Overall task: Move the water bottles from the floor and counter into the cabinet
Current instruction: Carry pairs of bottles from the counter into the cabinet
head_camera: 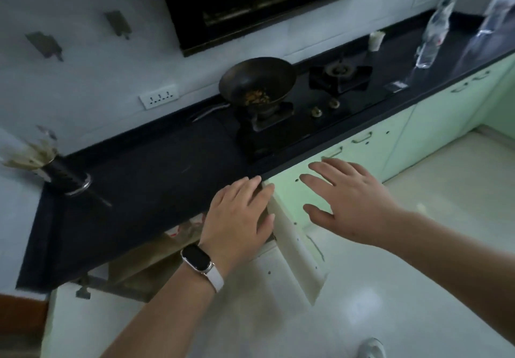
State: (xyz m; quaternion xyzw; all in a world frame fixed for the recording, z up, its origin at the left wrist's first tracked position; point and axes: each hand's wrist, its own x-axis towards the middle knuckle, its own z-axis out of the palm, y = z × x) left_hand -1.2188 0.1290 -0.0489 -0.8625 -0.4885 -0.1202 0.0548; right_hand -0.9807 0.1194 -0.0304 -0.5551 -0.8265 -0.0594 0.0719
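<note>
At the counter front, left to right:
Counter (pixel 156 179): black top, runs from lower left to upper right.
Cabinet (pixel 145 263): under the counter's left part, open, brown interior; something white and red inside, too blurred to name.
Left hand (pixel 239 218): watch on a white strap at the wrist; flat, fingers together, lying over the counter edge and the top of the cabinet door, grasping nothing.
Cabinet door (pixel 295 243): pale green, swung outward, between the two hands.
Right hand (pixel 345 201): fingers spread, palm down, over the door's outer face; contact unclear, holds nothing.
Wok (pixel 257 81): dark, on the stove's left burner, brownish food inside.
Water bottles (pixel 434 31): clear plastic, motion-blurred, standing on the counter's far right, well apart from both hands; a second clear shape at the right frame edge, too smeared to tell.
</note>
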